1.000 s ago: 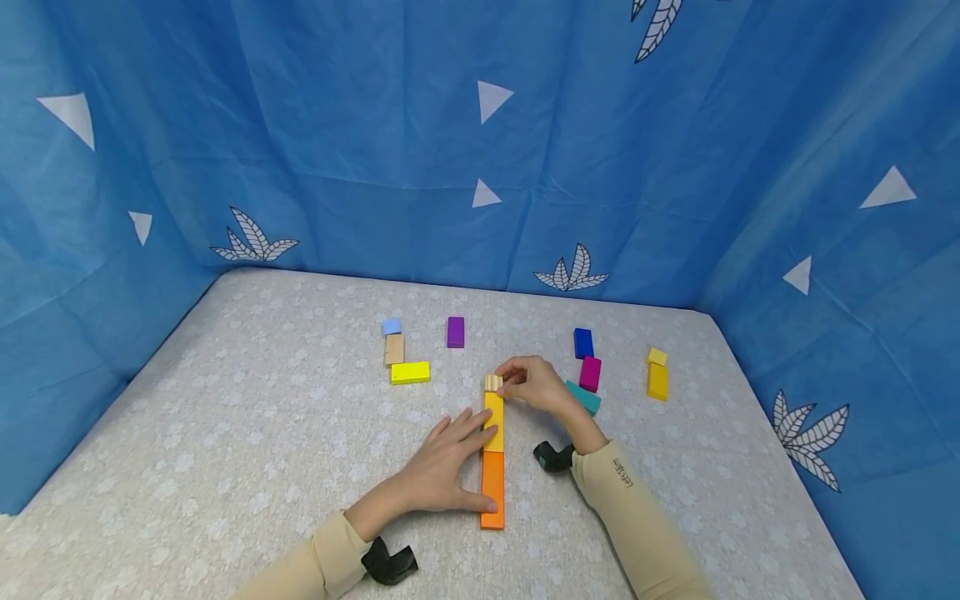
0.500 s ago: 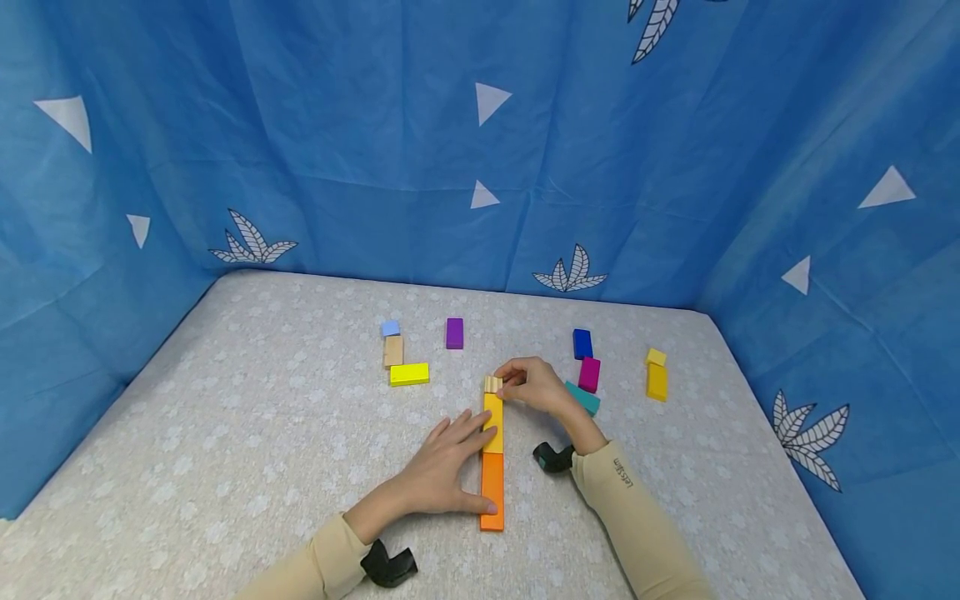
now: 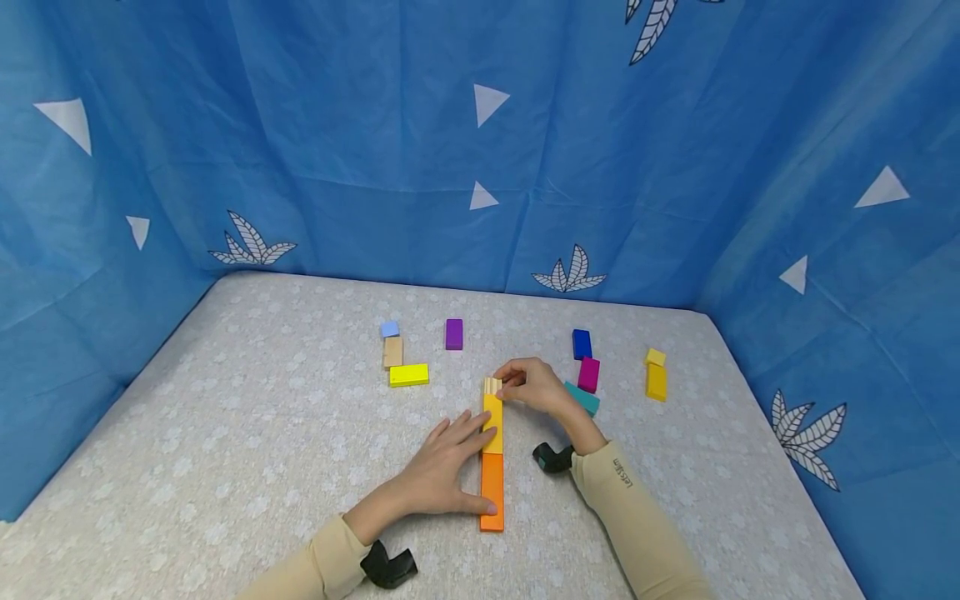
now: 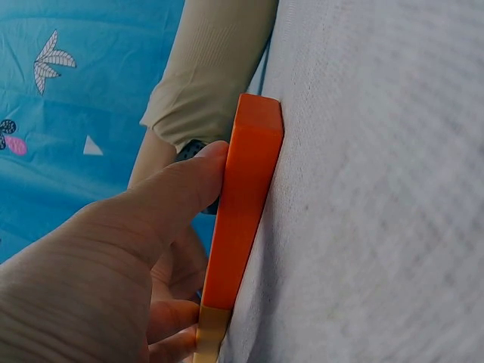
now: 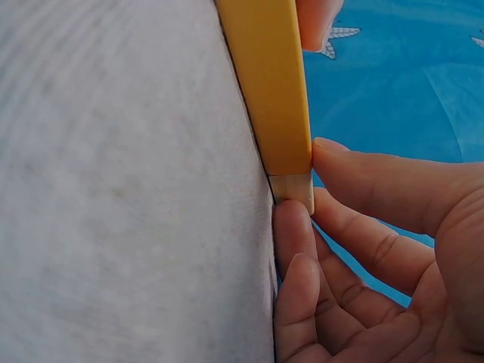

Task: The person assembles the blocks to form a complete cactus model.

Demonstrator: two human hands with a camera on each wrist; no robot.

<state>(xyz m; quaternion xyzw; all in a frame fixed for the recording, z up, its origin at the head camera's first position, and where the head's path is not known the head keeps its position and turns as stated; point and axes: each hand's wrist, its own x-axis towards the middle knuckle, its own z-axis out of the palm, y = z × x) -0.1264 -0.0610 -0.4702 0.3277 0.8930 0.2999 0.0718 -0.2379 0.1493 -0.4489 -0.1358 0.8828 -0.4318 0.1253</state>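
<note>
An orange block [image 3: 492, 492] and a yellow-orange block [image 3: 492, 423] lie end to end in a straight row. At the far end sits a small pale wooden block [image 3: 492, 386] with grooves on top. My left hand [image 3: 442, 471] spreads over the row from the left, thumb on the orange block and straight fingertips on the yellow-orange one. My right hand [image 3: 534, 385] pinches the wooden block from the right. In the right wrist view, the thumb touches the yellow-orange block beside the seam and curled fingers meet the wooden block [image 5: 293, 189] at its end.
Left of the row lie a light blue block [image 3: 389, 329], a tan block [image 3: 393, 352], a bright yellow block [image 3: 408, 375] and a purple block [image 3: 454, 334]. Rightward are dark blue [image 3: 582, 344], magenta [image 3: 588, 375], teal [image 3: 582, 400] and yellow blocks [image 3: 656, 382]. Blue curtains [image 3: 337, 167] surround the table.
</note>
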